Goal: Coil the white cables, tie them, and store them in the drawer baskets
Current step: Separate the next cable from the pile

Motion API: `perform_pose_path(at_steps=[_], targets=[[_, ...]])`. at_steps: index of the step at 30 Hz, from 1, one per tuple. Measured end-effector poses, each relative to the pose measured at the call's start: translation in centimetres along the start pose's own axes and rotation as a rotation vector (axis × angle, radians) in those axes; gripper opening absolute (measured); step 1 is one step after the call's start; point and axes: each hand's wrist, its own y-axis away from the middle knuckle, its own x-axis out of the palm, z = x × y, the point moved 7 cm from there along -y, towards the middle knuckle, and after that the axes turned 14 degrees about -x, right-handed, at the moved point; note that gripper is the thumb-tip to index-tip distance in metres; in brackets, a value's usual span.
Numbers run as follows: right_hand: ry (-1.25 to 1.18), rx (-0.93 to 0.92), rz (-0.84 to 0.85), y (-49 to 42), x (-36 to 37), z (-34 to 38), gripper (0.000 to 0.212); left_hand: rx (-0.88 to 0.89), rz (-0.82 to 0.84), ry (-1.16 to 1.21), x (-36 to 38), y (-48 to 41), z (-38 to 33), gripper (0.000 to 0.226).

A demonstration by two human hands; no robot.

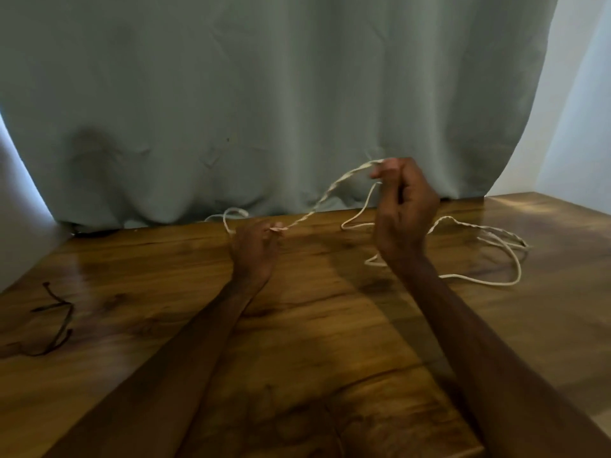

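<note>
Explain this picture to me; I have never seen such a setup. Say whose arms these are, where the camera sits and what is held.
No machine here: the grips are a person's bare hands. The camera is worn on the head, looking forward and down. The left hand and right hand each pinch a white cable, a twisted stretch running between them; its loose loops lie on the wooden table. A dark cord lies at the left. A curtain hangs behind.

Left hand (254,250) low, pinching — right hand (404,209) raised, pinching
</note>
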Motion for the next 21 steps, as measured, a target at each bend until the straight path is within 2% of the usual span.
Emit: perform_pose_path(at_steps=[2,4,5,6,8,11,12,15,17,18,19,21], targets=[[0.081,0.098,-0.138,-0.3,-2.6,-2.8,0.032,0.061,-0.098,-0.173,-1.7,-1.0,1.6,0.034],[0.185,0.182,-0.252,-0.5,-5.2,-5.4,0.035,-0.014,-0.209,-0.235,-5.1,-1.9,2.8,0.033],[0.264,0.210,-0.244,-0.4,-5.9,-6.5,0.037,-0.087,-0.251,-0.238,-6.8,-2.1,3.2,0.040],[0.349,0.243,-0.171,-0.3,-6.1,-7.5,0.038,-0.116,-0.272,-0.216,-7.9,-2.1,3.5,0.046],[0.516,0.309,0.094,0.8,-4.9,-9.1,0.038,-0.071,-0.224,-0.102,-8.8,-1.9,2.8,0.048],[0.755,0.176,0.500,1.5,-1.8,-8.5,0.035,-0.032,-0.056,0.101,-8.1,-0.4,0.1,0.045],[0.784,0.127,0.608,1.6,-0.6,-7.9,0.042,0.001,0.002,0.103,-7.5,0.1,-1.1,0.043],[0.786,-0.091,0.801,2.2,3.3,-5.0,0.071,0.097,0.160,0.078,-4.8,1.3,-3.9,0.040],[0.739,-0.342,0.905,4.1,6.6,-2.5,0.079,0.010,0.308,0.248,-3.0,2.0,-4.7,0.047],[0.679,-0.425,0.976,5.4,8.1,-1.5,0.077,-0.058,0.389,0.357,-2.3,2.1,-5.0,0.050],[0.582,-0.436,1.049,6.9,9.3,-1.0,0.071,-0.121,0.466,0.444,-1.8,2.3,-5.4,0.051],[0.314,-0.265,1.079,8.6,10.3,-0.7,0.057,-0.248,0.596,0.540,-1.1,2.1,-5.9,0.051]])
